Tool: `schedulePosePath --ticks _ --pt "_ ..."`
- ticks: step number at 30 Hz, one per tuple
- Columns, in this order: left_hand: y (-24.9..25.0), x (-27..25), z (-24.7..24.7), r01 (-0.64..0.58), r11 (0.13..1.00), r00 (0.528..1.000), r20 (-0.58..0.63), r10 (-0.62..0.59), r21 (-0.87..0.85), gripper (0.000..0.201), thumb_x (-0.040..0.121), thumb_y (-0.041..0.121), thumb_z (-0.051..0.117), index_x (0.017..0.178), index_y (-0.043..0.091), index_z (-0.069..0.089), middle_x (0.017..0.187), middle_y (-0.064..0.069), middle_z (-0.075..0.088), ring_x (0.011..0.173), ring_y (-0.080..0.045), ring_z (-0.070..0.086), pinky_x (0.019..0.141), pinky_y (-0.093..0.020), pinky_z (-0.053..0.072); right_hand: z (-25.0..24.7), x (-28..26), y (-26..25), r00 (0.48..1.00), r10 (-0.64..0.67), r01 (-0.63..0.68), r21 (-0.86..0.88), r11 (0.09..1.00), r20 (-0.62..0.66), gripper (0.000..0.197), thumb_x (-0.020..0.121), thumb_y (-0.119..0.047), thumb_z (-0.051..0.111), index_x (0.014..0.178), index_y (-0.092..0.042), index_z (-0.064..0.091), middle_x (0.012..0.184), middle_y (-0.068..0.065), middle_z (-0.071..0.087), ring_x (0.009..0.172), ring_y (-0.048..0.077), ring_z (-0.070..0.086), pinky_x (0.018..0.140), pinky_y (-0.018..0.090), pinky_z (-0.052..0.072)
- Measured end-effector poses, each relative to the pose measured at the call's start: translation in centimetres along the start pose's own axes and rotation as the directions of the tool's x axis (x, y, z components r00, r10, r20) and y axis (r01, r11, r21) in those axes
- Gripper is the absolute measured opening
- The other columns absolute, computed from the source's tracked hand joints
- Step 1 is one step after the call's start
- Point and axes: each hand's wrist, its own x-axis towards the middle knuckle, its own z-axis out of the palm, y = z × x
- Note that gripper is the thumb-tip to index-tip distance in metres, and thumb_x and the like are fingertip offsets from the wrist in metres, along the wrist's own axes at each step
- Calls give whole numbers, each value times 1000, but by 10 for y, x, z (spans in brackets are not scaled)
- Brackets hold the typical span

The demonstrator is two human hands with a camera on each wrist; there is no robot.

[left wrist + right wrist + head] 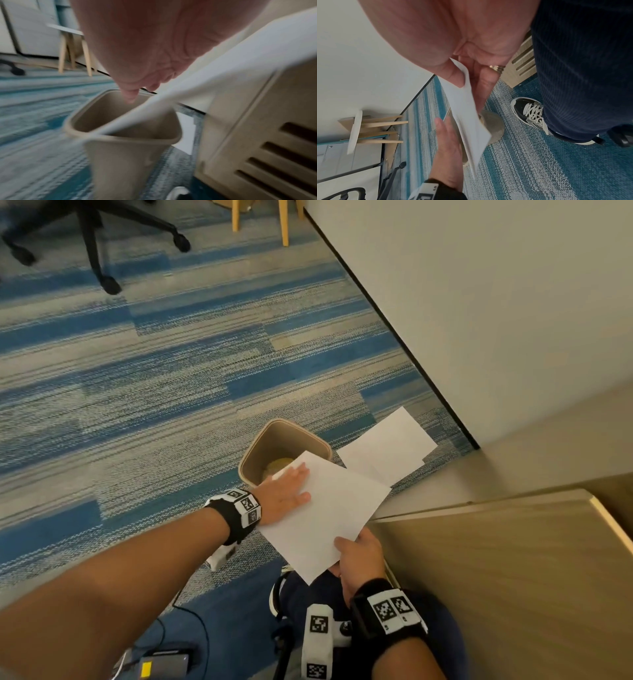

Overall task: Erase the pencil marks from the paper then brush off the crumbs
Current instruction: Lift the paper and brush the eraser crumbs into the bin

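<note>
A white sheet of paper [329, 508] hangs tilted over an open beige waste bin [255, 446] on the carpet. My left hand [291, 491] lies flat on the sheet's upper left part, fingers straight. My right hand [352, 546] pinches the sheet's near corner between thumb and fingers; the right wrist view shows that thumb pressing on the paper [467, 108]. In the left wrist view the paper [205, 81] slopes down toward the bin [120, 139]. No pencil marks or crumbs are visible on the sheet. Something yellowish lies at the bin's bottom.
Two more white sheets [387, 453] lie on the carpet right of the bin. A wooden table top [496, 577] is at the lower right, a slotted cabinet side [274, 148] beside the bin. An office chair base [92, 237] and stool legs [284, 220] stand further off.
</note>
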Motion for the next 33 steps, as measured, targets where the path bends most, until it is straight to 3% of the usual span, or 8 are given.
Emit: schedulePosePath --ticks 2,6,11,16,21,27,31,33 --pt "6 0 9 -63 998 997 56 61 26 96 83 84 2 160 28 -8 167 12 -14 154 -14 -10 121 -49 -7 2 -2 0 1000 -21 21 -23 1000 -14 42 94 18 46 99 -16 71 103 12 77 92 32 73 84 55 62" --pt "-16 12 2 343 937 939 -12 -343 75 98 84 86 5 161 25 -2 169 2 -6 155 -28 0 118 -64 -2 -1 -6 -3 1000 -23 23 -35 999 -16 41 95 15 46 95 -18 70 98 6 76 86 26 72 71 44 64" --pt "21 1 5 -59 998 998 10 59 -5 94 85 83 4 160 27 -8 167 11 -14 154 -13 -11 123 -51 -5 -1 -3 -2 1000 -20 20 -18 1000 1 41 96 16 47 96 -17 70 97 7 76 83 25 72 66 39 62" --pt "-7 13 5 347 938 938 14 -347 16 86 94 75 14 161 23 -2 169 3 -6 156 -27 0 118 -66 1 -1 -1 2 1000 -10 9 -16 1000 -16 41 95 14 49 97 -20 71 102 8 77 90 28 73 82 55 63" --pt "38 -3 13 -172 984 984 -57 170 -48 95 82 86 3 159 33 -11 166 15 -19 154 -12 -13 120 -49 -7 0 0 4 1000 -23 22 -32 999 -20 42 94 14 51 101 -22 71 103 9 77 95 31 73 84 57 63" --pt "-7 14 11 330 941 940 -114 -320 78 98 78 89 -1 159 33 1 169 8 -4 155 -28 0 116 -68 -4 -1 0 4 1000 -21 20 -43 999 -19 39 94 14 52 98 -20 69 103 9 76 93 31 72 86 57 62" --pt "37 -1 20 -157 975 983 -69 169 154 94 80 88 -3 158 36 -14 166 14 -18 154 -16 -13 119 -57 -10 0 3 5 999 -37 37 -35 999 -1 42 94 16 50 100 -20 70 102 9 77 90 28 73 85 56 62" --pt "21 6 21 -41 981 999 -14 44 188 97 79 88 -2 160 34 -7 168 11 -11 155 -19 -7 117 -60 -10 -1 3 5 999 -35 35 -49 998 -11 41 94 15 51 99 -22 71 103 9 77 92 30 73 85 58 62"
